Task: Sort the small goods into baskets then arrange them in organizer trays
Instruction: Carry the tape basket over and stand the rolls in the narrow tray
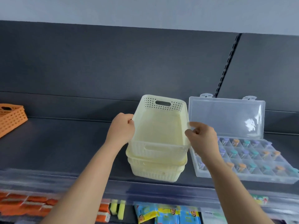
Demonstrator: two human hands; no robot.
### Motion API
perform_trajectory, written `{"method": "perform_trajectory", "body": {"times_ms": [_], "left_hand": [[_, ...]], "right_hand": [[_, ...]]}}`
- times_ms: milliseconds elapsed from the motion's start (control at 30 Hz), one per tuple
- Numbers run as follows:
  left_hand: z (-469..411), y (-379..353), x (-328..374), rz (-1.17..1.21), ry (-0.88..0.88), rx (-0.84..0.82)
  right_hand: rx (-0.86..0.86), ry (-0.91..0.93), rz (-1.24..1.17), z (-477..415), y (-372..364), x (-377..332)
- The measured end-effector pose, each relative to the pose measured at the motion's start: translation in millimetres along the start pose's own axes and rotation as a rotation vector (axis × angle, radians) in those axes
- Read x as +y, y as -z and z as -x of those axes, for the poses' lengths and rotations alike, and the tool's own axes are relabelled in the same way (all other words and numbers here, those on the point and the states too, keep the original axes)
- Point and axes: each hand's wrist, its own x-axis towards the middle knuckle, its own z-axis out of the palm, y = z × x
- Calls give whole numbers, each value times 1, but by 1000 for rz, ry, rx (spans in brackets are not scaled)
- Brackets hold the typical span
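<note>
A stack of cream perforated baskets (159, 168) stands on the dark shelf (68, 143). The top cream basket (161, 126) is tilted and raised a little out of the stack; its inside shows nothing. My left hand (120, 129) grips its left rim. My right hand (201, 136) pinches its right rim between thumb and fingers. Right of the stack lies an open clear organizer tray (247, 177) with its lid (226, 117) leaning against the back panel. Several small goods with orange, teal and purple caps sit in its compartments.
An orange perforated basket (11, 118) sits at the shelf's far left. Below the shelf's front edge hang or lie orange packs (24, 206), yellow sponges (118, 209) and blue-and-yellow packets (166, 214). A slotted upright (226, 65) runs up the back panel.
</note>
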Motion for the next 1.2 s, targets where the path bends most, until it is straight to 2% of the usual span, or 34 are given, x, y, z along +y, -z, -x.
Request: {"method": "perform_trajectory", "body": {"times_ms": [300,467,533,667,733,967,1200], "left_hand": [[4,-19,-33,-74,4,-184],[8,-24,-38,-49,18,-179],[14,-25,-38,68,71,-209],[30,-23,-28,567,255,-300],[34,-22,-26,637,263,-266],[34,-3,-39,580,243,-131],[24,61,-83,520,240,34]], "right_hand": [[-62,-107,137,27,-15,12],[-42,-107,87,34,-18,23],[-54,-107,34,35,-19,25],[-231,-275,-279,39,-26,23],[-254,-296,-334,39,-28,20],[-286,-229,-383,38,-46,5],[-367,-140,-342,40,-87,-61]]}}
